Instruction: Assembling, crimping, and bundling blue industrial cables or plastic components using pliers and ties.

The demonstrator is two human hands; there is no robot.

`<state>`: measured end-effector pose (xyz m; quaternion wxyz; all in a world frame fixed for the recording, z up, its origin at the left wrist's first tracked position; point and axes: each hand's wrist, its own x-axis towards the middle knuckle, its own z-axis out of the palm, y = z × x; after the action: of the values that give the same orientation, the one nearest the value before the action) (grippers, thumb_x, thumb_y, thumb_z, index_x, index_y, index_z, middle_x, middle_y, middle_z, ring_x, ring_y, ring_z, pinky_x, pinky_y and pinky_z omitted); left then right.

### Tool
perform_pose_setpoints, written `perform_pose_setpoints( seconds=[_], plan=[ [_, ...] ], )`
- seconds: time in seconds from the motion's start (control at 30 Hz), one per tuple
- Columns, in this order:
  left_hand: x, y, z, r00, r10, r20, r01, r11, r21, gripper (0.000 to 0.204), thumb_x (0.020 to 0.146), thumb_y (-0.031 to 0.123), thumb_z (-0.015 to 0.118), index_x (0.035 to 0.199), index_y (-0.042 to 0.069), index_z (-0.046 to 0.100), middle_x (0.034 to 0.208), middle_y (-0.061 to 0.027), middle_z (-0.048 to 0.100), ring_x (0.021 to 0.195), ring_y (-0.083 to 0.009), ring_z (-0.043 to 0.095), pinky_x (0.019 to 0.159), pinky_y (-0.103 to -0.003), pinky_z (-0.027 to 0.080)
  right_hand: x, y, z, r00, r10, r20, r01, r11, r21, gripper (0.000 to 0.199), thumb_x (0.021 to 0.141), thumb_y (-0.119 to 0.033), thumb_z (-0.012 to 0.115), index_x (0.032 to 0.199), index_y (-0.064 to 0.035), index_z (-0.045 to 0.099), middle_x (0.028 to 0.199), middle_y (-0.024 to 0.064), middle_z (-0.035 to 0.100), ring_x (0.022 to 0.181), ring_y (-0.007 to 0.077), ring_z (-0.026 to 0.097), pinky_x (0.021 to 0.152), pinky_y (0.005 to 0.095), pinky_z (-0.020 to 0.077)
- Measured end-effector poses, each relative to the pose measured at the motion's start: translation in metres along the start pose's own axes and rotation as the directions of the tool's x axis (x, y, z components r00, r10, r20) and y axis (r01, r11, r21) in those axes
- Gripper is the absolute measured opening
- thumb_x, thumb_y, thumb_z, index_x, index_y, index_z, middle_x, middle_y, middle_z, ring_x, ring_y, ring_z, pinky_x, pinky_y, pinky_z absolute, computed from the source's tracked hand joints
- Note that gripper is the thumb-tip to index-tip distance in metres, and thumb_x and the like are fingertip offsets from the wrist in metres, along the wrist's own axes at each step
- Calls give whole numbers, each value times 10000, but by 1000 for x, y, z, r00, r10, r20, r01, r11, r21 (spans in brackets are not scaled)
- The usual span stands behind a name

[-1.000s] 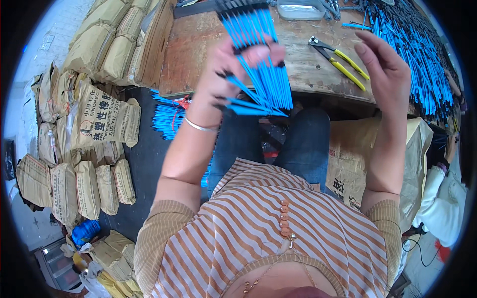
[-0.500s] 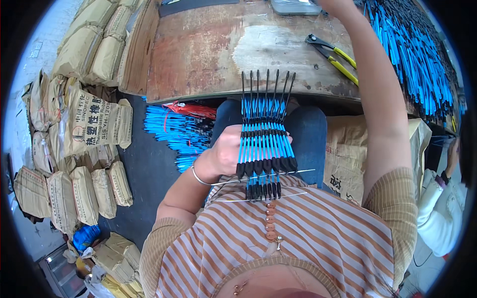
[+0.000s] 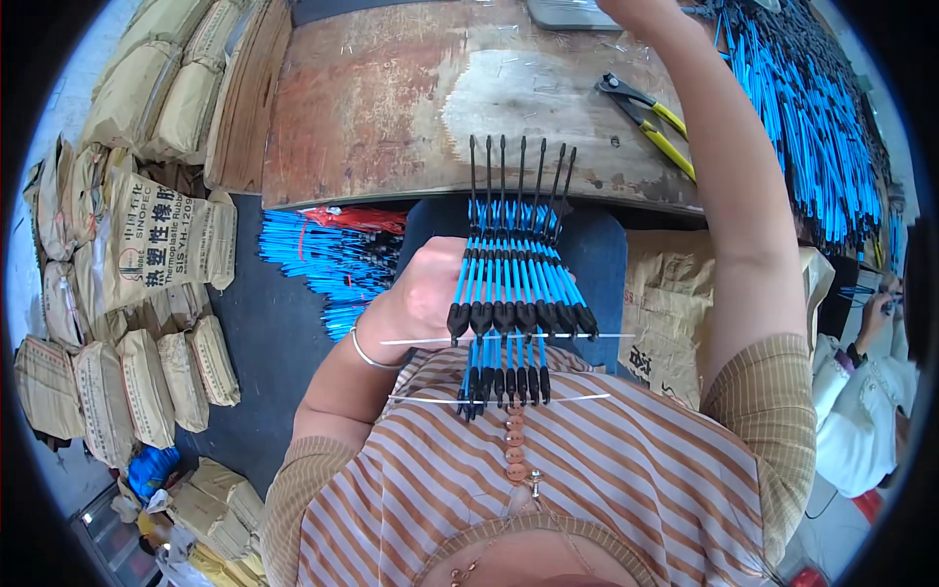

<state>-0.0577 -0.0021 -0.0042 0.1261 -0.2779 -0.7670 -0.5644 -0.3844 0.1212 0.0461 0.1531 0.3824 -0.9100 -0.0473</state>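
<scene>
My left hand [image 3: 421,293] is closed on a fan-like set of blue rods with black ends [image 3: 516,284], held upright over my lap. Its fingers are mostly hidden behind the rods. Several thin black prongs stick up from the top of the set. Two thin pale wires run crosswise through the black lower ends; one is the upper wire [image 3: 614,336], the other the lower wire [image 3: 587,397]. My right hand [image 3: 638,12] reaches to the far edge of the view, beside a grey tray [image 3: 562,16]. Its fingers are cut off there.
Pincers with yellow handles [image 3: 648,117] lie on the worn wooden table [image 3: 362,117]. A large heap of blue rods [image 3: 792,127] is at the right, with another bundle [image 3: 308,254] below the table at the left. Paper sacks [image 3: 161,235] are stacked left. Another person's sleeve [image 3: 856,411] shows at right.
The view has shifted slightly. The rod set is tilted a little differently, and its lower ends have spread wider. My right hand still reaches to the far edge near the tray.
</scene>
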Motion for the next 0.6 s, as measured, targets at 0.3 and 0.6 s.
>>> perform_pose_setpoints(
  seconds=[0.3,0.6],
  plan=[
    [1,-3,5,999,50,11,-50,998,39,207,718,84,676,908,1,668,952,-138,665,710,-269,636,622,-312,496,-186,-42,-16,997,-49,55,8,814,580,189,797,-35,607,967,-48,688,778,80,633,572,202,539,555,306,442],
    [0,-11,7,996,76,45,-77,997,18,217,735,104,662,925,-1,658,973,-146,658,703,-276,632,622,-312,494,-203,-57,-13,992,87,91,-122,843,524,178,786,-31,610,944,-48,690,748,79,589,614,232,545,593,329,452]
  ],
)
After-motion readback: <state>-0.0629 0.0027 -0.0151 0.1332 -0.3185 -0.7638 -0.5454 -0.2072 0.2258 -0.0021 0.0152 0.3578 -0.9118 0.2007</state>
